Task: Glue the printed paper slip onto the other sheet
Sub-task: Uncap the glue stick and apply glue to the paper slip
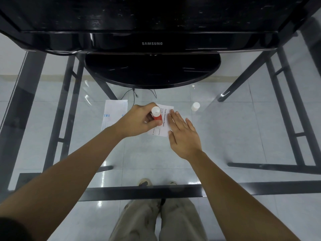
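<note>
At centre frame I see the left hand (139, 120) gripping a red glue stick with a white end (156, 114) over the white printed paper slip (165, 126). The right hand (184, 136) lies flat, fingers straight, on the slip's right side. The other white sheet (114, 112) lies just left, on the clear glass table (225, 127). A small white cap (195, 106) stands to the right.

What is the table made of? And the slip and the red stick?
The table is clear glass: floor tiles and shoes show through it. The slip is thin white printed paper. The stick looks like glossy red and white plastic.
</note>
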### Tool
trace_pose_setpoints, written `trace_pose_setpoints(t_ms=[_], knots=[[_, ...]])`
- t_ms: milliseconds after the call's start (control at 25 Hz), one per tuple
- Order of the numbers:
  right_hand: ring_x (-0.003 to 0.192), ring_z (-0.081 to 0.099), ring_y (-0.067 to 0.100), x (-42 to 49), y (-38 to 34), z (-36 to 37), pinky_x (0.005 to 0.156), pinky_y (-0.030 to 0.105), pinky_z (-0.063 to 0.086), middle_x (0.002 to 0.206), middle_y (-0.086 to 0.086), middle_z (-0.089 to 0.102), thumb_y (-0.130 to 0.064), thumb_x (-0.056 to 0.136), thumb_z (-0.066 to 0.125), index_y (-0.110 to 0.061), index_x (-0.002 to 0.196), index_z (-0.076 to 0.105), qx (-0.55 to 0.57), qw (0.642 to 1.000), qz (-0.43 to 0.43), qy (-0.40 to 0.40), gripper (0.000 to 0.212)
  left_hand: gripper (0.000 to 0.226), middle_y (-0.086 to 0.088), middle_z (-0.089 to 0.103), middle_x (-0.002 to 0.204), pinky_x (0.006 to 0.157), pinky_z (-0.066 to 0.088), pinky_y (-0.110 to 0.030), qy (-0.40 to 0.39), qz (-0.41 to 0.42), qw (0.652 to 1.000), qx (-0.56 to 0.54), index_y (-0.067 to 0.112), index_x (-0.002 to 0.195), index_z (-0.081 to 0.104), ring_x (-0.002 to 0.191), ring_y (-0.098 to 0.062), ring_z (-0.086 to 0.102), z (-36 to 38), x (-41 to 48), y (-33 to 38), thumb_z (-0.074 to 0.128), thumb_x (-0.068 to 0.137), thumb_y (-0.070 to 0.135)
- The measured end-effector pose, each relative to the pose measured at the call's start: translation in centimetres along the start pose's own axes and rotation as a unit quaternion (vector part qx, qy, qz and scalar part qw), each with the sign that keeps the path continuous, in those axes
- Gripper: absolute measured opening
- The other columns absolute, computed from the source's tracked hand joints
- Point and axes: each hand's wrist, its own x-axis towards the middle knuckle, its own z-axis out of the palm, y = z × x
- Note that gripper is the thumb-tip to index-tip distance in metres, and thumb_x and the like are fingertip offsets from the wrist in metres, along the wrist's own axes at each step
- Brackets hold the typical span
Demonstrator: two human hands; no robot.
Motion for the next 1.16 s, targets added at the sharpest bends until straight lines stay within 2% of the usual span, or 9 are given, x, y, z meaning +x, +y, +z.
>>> trace_pose_setpoints(t_ms=[80, 240, 360, 520, 640, 720, 840, 1000, 1160], knots=[[0.144, -0.004, 0.010, 0.0, -0.1, 0.0, 0.115, 0.031, -0.006, 0.158, -0.003, 0.002, -0.033, 0.097, 0.025, -0.019, 0.147, 0.003, -0.003, 1.000, 0.001, -0.003, 0.057, 0.022, -0.002, 0.071, 0.091, 0.070, 0.056, -0.023, 0.013, 0.008, 1.000, -0.019, 0.020, 0.095, 0.054, 0.076, -0.008, 0.067, -0.1, 0.3, 0.1, 0.069, 0.080, 0.028], [0.144, -0.001, 0.012, -0.1, -0.1, 0.0, 0.115, 0.032, -0.005, 0.158, -0.001, 0.005, -0.032, 0.097, 0.024, -0.017, 0.148, 0.005, -0.006, 1.000, -0.002, 0.006, 0.056, 0.023, -0.003, 0.071, 0.088, 0.071, 0.056, -0.032, -0.050, 0.041, 0.997, 0.044, 0.017, 0.097, 0.055, 0.074, -0.011, 0.066, 0.4, -0.1, 0.2, 0.068, 0.080, 0.027], [0.144, -0.002, 0.011, -0.1, -0.1, -0.1, 0.115, 0.031, -0.006, 0.158, -0.002, 0.004, -0.032, 0.097, 0.025, -0.018, 0.147, 0.005, 0.002, 1.000, -0.002, 0.009, 0.056, 0.021, -0.002, 0.071, 0.089, 0.070, 0.055, -0.025, -0.005, 0.033, 0.999, 0.009, 0.019, 0.096, 0.054, 0.076, -0.011, 0.068, 0.0, 0.3, 0.1, 0.067, 0.081, 0.028], [0.144, 0.000, 0.011, -0.2, -0.2, -0.2, 0.116, 0.032, -0.003, 0.158, -0.001, 0.005, -0.031, 0.096, 0.024, -0.016, 0.148, 0.006, 0.009, 1.000, -0.004, 0.016, 0.056, 0.021, 0.000, 0.071, 0.084, 0.071, 0.056, -0.035, -0.059, 0.046, 0.996, 0.043, 0.021, 0.096, 0.054, 0.075, -0.012, 0.066, 0.7, 0.3, 0.3, 0.067, 0.081, 0.029], [0.144, 0.001, 0.012, -0.2, -0.2, -0.2, 0.118, 0.035, 0.002, 0.158, 0.000, 0.005, -0.031, 0.096, 0.026, -0.016, 0.147, 0.005, 0.024, 0.999, -0.008, 0.021, 0.057, 0.022, -0.002, 0.070, 0.088, 0.071, 0.056, -0.036, -0.022, 0.036, 0.999, 0.016, 0.020, 0.099, 0.054, 0.079, -0.016, 0.067, 0.7, 0.5, 0.2, 0.066, 0.082, 0.029], [0.144, 0.006, 0.015, -0.4, -0.3, -0.3, 0.118, 0.034, 0.003, 0.157, 0.002, 0.011, -0.032, 0.094, 0.034, -0.014, 0.147, 0.010, 0.054, 0.998, 0.009, 0.044, 0.061, 0.022, -0.002, 0.071, 0.087, 0.072, 0.056, -0.038, -0.025, 0.036, 0.999, 0.017, 0.020, 0.098, 0.054, 0.077, -0.016, 0.068, 0.7, 0.3, 0.2, 0.067, 0.081, 0.027], [0.143, 0.016, 0.020, -0.5, -0.3, -0.4, 0.116, 0.035, 0.003, 0.152, 0.005, 0.030, -0.036, 0.090, 0.046, -0.013, 0.141, 0.031, 0.096, 0.991, 0.053, 0.082, 0.058, 0.022, -0.002, 0.072, 0.083, 0.073, 0.055, -0.040, -0.028, 0.017, 0.999, 0.024, 0.020, 0.094, 0.054, 0.073, -0.016, 0.067, 0.9, -0.2, 0.1, 0.069, 0.079, 0.027], [0.141, 0.024, 0.022, -0.6, -0.2, -0.3, 0.115, 0.038, 0.008, 0.147, 0.005, 0.039, -0.036, 0.089, 0.049, -0.016, 0.136, 0.042, 0.087, 0.991, 0.044, 0.094, 0.052, 0.022, 0.001, 0.072, 0.089, 0.070, 0.056, -0.025, -0.009, -0.010, 1.000, -0.019, 0.021, 0.093, 0.055, 0.077, -0.009, 0.068, 0.3, 0.3, 0.1, 0.070, 0.078, 0.029], [0.138, 0.030, 0.022, -0.6, -0.2, 0.0, 0.114, 0.038, 0.012, 0.146, 0.003, 0.041, -0.037, 0.089, 0.049, -0.019, 0.135, 0.045, 0.069, 0.992, 0.035, 0.095, 0.049, 0.020, 0.001, 0.071, 0.094, 0.065, 0.052, -0.015, 0.015, -0.019, 0.999, 0.020, 0.022, 0.095, 0.053, 0.080, -0.010, 0.066, -0.7, 1.9, -0.1, 0.066, 0.083, 0.032]])
